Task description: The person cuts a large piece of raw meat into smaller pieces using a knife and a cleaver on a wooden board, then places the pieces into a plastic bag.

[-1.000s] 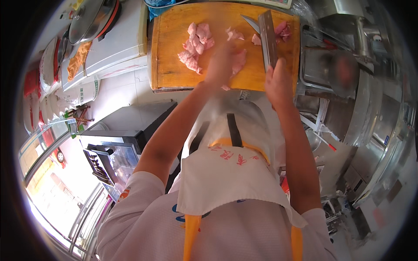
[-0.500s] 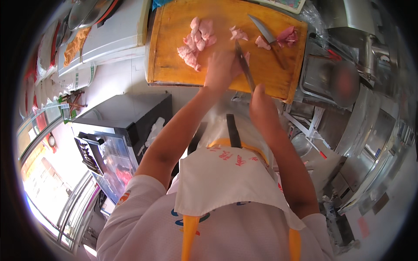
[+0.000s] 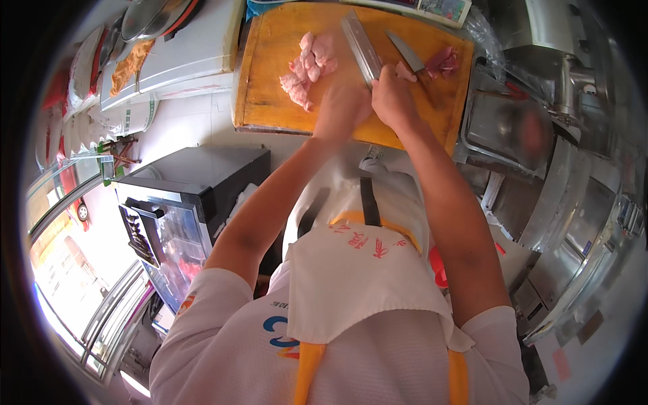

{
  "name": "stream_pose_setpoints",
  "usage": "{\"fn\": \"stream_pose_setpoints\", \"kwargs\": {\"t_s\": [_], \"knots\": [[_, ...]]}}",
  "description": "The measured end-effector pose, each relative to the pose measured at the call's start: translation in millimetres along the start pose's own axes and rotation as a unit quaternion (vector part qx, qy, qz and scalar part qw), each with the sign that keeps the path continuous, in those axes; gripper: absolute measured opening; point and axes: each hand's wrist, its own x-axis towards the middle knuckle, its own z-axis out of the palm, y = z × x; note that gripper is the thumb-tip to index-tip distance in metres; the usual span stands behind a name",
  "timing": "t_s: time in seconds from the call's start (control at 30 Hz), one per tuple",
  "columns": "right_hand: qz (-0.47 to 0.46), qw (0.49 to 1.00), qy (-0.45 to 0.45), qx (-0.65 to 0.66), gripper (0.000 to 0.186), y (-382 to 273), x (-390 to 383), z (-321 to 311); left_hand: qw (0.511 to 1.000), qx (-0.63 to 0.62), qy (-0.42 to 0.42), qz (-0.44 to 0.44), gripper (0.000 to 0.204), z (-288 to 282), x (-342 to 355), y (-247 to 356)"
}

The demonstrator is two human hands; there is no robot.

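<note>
Meat pile: pale pink raw chunks on L part of wooden board; prob. soft, slick, light per pc, best pinched w/ fingertips round the thick middle. Then L hand: low at the board, back up, forearm slanting in from lower L; fingers blurred, can't tell if they're pinning anything. Cleaver, blade pointing away & slightly L; likely heavy, stiff, hold by handle. R hand clenched round that handle, just beside L hand. Far R: small knife, darker meat.
</note>
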Motion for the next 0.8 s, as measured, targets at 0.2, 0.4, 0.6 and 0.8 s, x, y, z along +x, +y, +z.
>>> {"fn": "stream_pose_setpoints", "kwargs": {"t_s": [0.2, 0.4, 0.6, 0.8], "knots": [[0.021, 0.997, 0.076, 0.02, 0.03, 2.0, -21.9, -18.9, 0.991, 0.064, -0.089, -0.082, 0.024, -36.9, 0.0, 14.0], [0.011, 0.998, -0.037, -0.05, 0.039, -28.5, -60.8, -57.3, 0.991, 0.123, 0.012, -0.046, 0.015, -23.6, -7.4, 5.7], [0.056, 0.987, -0.101, -0.113, 0.034, -7.8, -88.8, -25.7, 0.985, 0.11, -0.105, -0.078, 0.016, -27.2, 1.6, 7.7], [0.004, 0.997, -0.028, -0.065, 0.037, -8.6, -8.4, 15.1, 0.966, -0.15, -0.145, -0.155, 0.031, -2.4, -15.8, -3.8]]}}
